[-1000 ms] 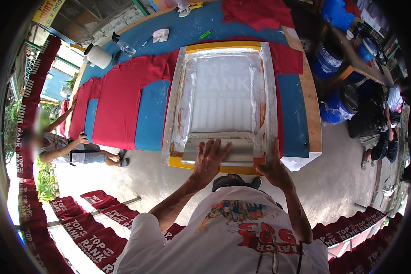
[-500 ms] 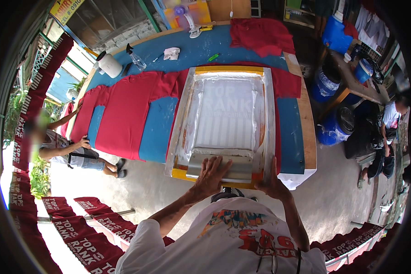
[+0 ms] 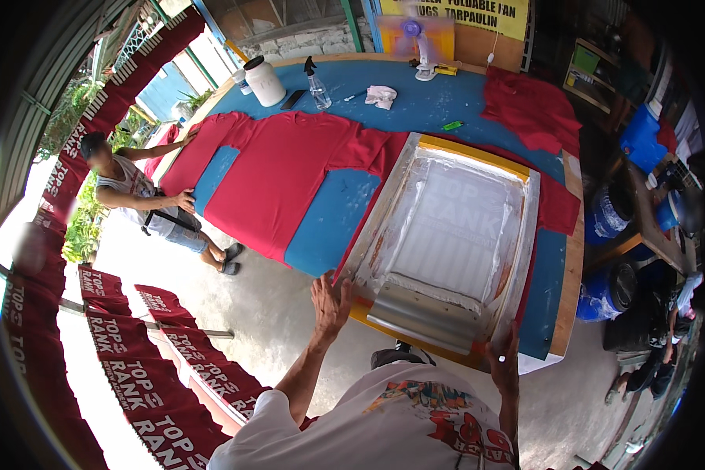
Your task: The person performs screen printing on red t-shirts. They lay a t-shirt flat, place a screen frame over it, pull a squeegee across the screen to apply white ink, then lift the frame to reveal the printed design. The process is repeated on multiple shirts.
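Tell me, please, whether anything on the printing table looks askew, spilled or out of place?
Nothing stands out. The screen frame lies flat on the blue table, left hand and right hand at its near corners. The red shirts lie spread flat; the spray bottle and white jar stand upright.

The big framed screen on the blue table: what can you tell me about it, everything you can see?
The printing screen is a large rectangular frame, yellow on its far and near edges, stretched with pale mesh smeared white. It lies flat over red cloth on the blue table, at the near right end. A grey metal squeegee rests across its near end. The left hand presses on its near left corner, and the right hand grips its near right corner.
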Tool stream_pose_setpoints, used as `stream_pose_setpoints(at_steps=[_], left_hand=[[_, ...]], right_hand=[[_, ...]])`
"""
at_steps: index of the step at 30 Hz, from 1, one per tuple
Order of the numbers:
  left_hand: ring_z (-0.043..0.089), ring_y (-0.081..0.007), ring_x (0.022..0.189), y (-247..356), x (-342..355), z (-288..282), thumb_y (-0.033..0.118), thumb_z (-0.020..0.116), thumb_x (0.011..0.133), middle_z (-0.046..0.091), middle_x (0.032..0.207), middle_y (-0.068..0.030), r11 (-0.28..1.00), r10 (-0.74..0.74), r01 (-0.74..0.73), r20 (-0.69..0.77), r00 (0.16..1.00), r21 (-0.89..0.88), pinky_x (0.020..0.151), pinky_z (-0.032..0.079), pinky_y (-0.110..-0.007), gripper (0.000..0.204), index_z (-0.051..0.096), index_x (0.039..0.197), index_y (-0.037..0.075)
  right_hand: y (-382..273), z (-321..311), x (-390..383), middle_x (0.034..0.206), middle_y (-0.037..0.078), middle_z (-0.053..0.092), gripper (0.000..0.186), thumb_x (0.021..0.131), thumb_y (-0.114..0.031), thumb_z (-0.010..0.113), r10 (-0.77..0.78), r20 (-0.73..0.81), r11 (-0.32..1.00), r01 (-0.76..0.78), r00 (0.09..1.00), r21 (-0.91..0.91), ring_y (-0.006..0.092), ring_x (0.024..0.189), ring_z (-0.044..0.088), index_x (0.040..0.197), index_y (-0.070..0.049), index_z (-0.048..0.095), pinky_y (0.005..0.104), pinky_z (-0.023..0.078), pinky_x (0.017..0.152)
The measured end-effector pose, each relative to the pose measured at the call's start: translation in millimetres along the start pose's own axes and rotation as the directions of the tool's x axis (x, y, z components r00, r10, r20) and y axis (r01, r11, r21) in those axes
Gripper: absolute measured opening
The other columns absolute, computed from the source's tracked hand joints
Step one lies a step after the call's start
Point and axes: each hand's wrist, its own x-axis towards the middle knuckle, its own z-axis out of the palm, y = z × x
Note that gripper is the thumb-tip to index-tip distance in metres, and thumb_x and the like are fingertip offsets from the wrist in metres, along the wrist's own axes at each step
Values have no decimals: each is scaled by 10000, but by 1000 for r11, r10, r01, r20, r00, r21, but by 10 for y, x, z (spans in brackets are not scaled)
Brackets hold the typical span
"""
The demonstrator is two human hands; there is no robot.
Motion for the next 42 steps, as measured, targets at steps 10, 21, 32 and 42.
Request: stream_pose_setpoints(at_steps=[10,21,32,42], left_hand=[[702,-481,934,-194,529,-35,680,512,1093,696,980,-321,970,-173,223,363,915,-100,831,538,-545,752,578,1210,-60],[607,-365,901,430,964,-723,720,398,1124,651,958,-269,970,-136,224,566,813,-89,856,497,-499,804,619,1146,-53],[622,-380,755,172,1316,-722,601,470,1153,629,808,-264,948,75,87,480,874,-305,742,501,-504,697,647,1053,-65],[611,-252,910,-794,1440,-1587,655,497,1128,678,934,-207,894,106,108,440,892,-434,849,523,-428,761,657,1184,-87]], right_hand=[[580,83,7,1721,229,378,644,1196,-435,421,-189,-141,894,111,972,-435,378,1592,367,1684,-24,334,443,303,1303],[-868,-211,129,1362,225,708,625,1185,-501,458,376,-421,916,-399,825,35,350,1257,652,1456,31,640,424,478,1135],[-1498,-52,95,1351,182,720,610,1182,-454,503,220,-501,972,-230,837,42,267,1219,635,1471,66,635,364,447,1145],[-2098,1020,-341,1415,178,652,697,1160,-526,537,255,-542,965,-175,801,196,242,1298,573,1540,57,570,380,432,1156]])
